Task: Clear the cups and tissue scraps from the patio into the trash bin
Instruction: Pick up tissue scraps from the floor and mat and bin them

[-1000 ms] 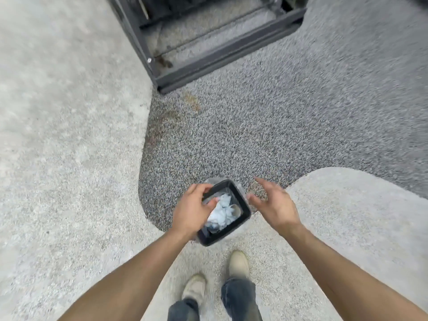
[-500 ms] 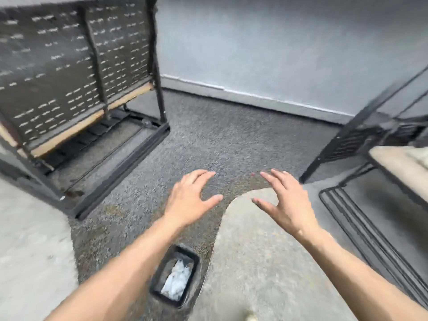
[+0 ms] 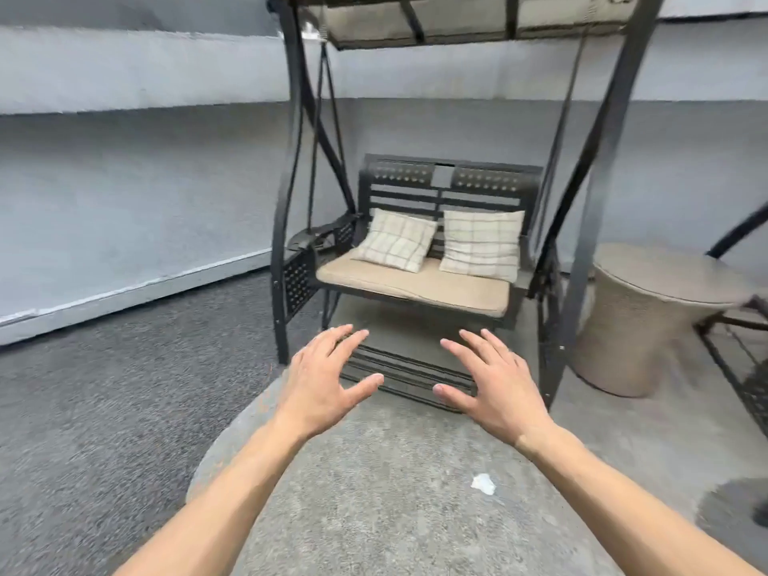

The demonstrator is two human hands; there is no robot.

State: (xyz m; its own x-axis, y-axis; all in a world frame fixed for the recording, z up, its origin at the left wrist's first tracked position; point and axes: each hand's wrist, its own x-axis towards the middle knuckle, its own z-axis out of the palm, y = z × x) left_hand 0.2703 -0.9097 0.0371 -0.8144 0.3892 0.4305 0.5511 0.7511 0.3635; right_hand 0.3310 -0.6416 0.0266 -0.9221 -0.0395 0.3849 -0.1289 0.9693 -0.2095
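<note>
Fingers (image 3: 478,347) of right hand (image 3: 496,380) spread apart, palm down, empty. Fingers of left hand (image 3: 322,378) likewise splayed, nothing gripped. Both hands held out at about the same height above the pale concrete pad (image 3: 374,471), well clear of the ground.

One tissue scrap (image 3: 483,483) lying on the pad, below the right forearm and back toward the body from the fingertips. Nearer the right hand than the left. Shape small and crumpled, with no clear long axis. Judged: reach calls for drawing the right hand back and down rather than forward.

Farther out: swing seat (image 3: 415,280) with two checked cushions (image 3: 395,241), round side table (image 3: 648,318) to the right, dark gravel (image 3: 104,388) to the left.

Trash bin not in frame. No cups visible anywhere. Dark patch at lower right edge cut off, not identifiable. Ground under the swing shadowed; scraps there cannot be ruled out. Frame edges blurred.
</note>
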